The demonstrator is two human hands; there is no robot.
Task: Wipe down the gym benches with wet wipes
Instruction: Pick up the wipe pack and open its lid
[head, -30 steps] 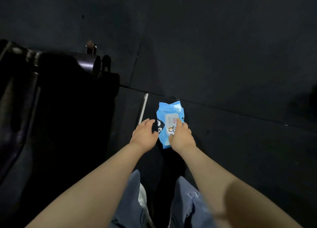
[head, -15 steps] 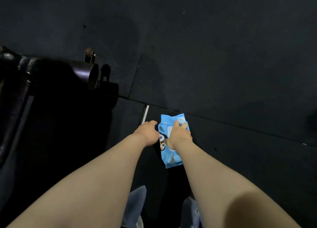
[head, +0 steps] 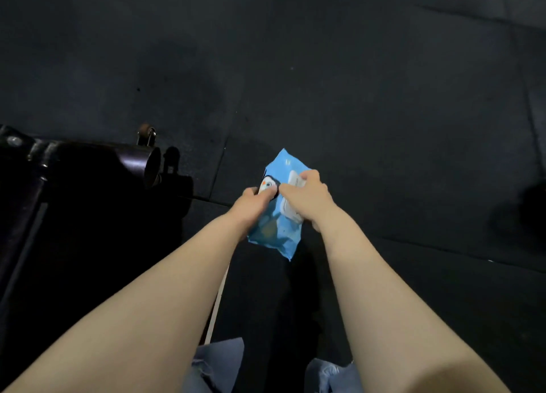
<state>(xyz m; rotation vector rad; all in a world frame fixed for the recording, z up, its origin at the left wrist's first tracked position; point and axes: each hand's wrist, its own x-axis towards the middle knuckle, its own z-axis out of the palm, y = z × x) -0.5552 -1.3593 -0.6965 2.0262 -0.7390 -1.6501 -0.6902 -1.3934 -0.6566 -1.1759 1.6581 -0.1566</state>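
Wet wipes pack (head: pixel 276 230): a blue soft pack with a penguin picture and a white flip lid on its face; it is held in the air above the dark floor, near the middle of the view, tilted with its far end toward 1 o'clock.
Place of the pack: between the two hands, at about 3 o'clock from the bench end and well apart from it.
Left hand (head: pixel 253 204): it grips the left edge of the pack, fingers curled over the penguin picture.
Right hand (head: pixel 307 196): it grasps the pack from the right, fingers curled over the white lid (head: pixel 294 180); the thumb touches near the left hand's fingertips.
Lid state: I cannot tell if it is lifted, because the right hand covers most of it.
Gym bench (head: pixel 26 200): a black padded bench at 9 o'clock, very dark; its metal frame tube (head: pixel 147 168) ends toward the pack.
Small wheel (head: pixel 146 132): it stands just behind the tube, at 12 o'clock from it.
Floor (head: pixel 354 82): dark rubber mats with seams.
White strip (head: pixel 217 304): a thin pale line on the floor at 6 o'clock from the pack, partly hidden by the left forearm.
Jeans (head: pixel 218 366): blue denim knees at the lower edge.
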